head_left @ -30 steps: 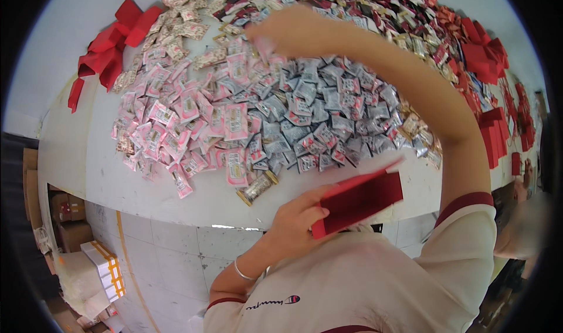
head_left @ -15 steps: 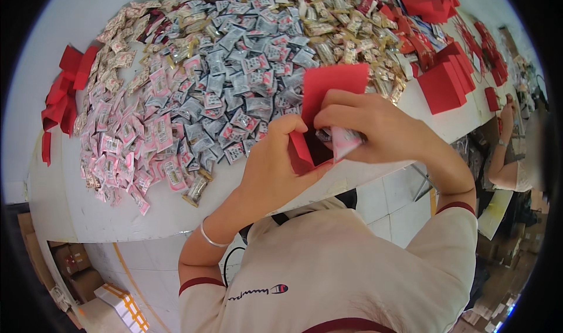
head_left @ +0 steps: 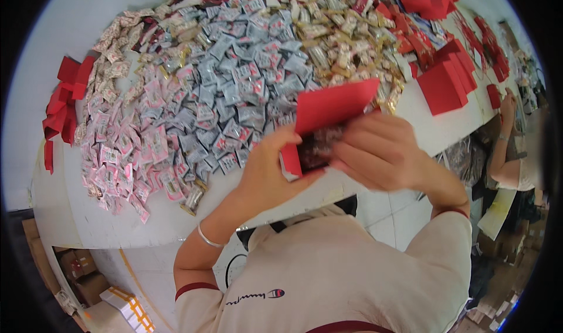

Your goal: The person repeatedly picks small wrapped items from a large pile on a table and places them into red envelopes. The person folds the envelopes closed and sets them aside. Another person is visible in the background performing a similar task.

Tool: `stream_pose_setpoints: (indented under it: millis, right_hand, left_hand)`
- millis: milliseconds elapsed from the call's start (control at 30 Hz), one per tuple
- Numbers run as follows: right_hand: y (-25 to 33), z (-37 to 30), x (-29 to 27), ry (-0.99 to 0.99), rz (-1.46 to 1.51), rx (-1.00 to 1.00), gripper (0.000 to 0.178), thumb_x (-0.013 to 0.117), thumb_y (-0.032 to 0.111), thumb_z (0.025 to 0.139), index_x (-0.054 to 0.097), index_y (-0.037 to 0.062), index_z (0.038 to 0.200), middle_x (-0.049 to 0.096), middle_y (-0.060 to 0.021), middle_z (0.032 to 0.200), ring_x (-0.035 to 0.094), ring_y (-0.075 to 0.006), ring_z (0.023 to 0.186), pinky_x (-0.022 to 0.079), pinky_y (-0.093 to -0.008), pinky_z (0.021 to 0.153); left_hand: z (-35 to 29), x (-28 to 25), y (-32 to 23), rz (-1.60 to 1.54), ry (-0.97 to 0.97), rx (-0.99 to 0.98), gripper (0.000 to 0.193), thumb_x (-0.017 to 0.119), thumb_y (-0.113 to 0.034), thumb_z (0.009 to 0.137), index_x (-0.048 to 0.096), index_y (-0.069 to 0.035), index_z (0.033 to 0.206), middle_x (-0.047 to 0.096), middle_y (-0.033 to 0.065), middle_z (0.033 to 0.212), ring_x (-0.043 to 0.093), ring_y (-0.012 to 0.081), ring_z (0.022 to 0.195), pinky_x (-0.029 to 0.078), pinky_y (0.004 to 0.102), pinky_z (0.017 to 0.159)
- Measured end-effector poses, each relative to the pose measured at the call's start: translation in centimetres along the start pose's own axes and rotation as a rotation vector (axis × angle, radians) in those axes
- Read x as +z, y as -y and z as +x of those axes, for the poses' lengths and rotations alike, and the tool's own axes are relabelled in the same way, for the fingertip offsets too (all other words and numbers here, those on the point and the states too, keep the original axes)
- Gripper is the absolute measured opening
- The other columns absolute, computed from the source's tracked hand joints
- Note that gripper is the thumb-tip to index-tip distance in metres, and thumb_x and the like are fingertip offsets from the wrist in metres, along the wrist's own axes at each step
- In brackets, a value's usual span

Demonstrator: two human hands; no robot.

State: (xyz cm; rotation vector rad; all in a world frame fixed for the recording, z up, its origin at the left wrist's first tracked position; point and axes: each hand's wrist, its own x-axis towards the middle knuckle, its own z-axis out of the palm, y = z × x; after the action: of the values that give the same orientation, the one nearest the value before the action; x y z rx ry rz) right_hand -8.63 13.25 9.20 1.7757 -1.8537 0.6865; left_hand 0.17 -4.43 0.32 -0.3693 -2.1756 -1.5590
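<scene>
My left hand (head_left: 267,163) grips a small red paper box (head_left: 334,105) by its near-left side, thumb along the lower edge and fingers curled behind. The flap stands up, and the dark opening faces me with something brownish inside that I cannot make out. Beside the opening is my right hand (head_left: 381,151), blurred by motion, its fingers bent toward the inside; whether anything is in them is hidden. Beyond the box lie heaped grey-blue sachets (head_left: 252,119), with pink sachets (head_left: 111,154) to the left and gold-wrapped packets (head_left: 334,39) to the right.
Folded red boxes (head_left: 443,89) stand at the right, others (head_left: 58,107) at the far left. The white table's near edge (head_left: 129,245) curves before me. Another person's arm (head_left: 501,145) shows at far right. Cartons (head_left: 76,262) are below the table at left.
The pink sachet that my right hand held at the opening is out of sight. That hand has shifted slightly right and down. The box has tilted, its flap leaning right.
</scene>
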Motion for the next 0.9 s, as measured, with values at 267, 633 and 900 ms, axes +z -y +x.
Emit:
stream_pose_setpoints:
  millis: [267,633,900]
  right_hand:
    - [-10.7,-1.0,-0.1,-0.355,0.296,0.637,0.011,0.054,0.004,0.083,0.057,-0.0034,0.09,0.059,-0.0098,0.081,0.057,-0.0162,0.072,0.044,-0.0257,0.067]
    - [-32.5,7.4,14.5,-0.026,0.048,0.494,0.023,0.054,0.014,0.079,0.057,0.0038,0.099,0.058,-0.0145,0.092,0.055,-0.0333,0.085,0.044,-0.0393,0.074]
    - [-38.8,15.8,22.9,0.076,-0.031,0.52,0.049,0.062,0.026,0.074,0.048,0.0114,0.119,0.053,-0.0146,0.107,0.053,-0.0318,0.098,0.045,-0.0398,0.081]
  left_hand:
    - [-1.8,2.0,3.2,-0.41,0.178,-0.201,0.064,0.076,-0.014,0.063,0.042,-0.003,0.115,0.052,0.0222,0.113,0.057,0.0339,0.096,0.046,0.0385,0.082]
    - [-3.0,-0.5,2.9,-1.136,0.302,-0.59,0.046,0.043,-0.019,0.086,0.042,0.008,0.122,0.048,0.0188,0.122,0.05,0.0295,0.111,0.036,0.0369,0.096]
    - [-3.6,-1.7,3.7,-0.648,0.258,-0.41,0.043,0.047,-0.025,0.082,0.051,0.001,0.116,0.053,0.0188,0.116,0.057,0.0321,0.099,0.047,0.0353,0.083]
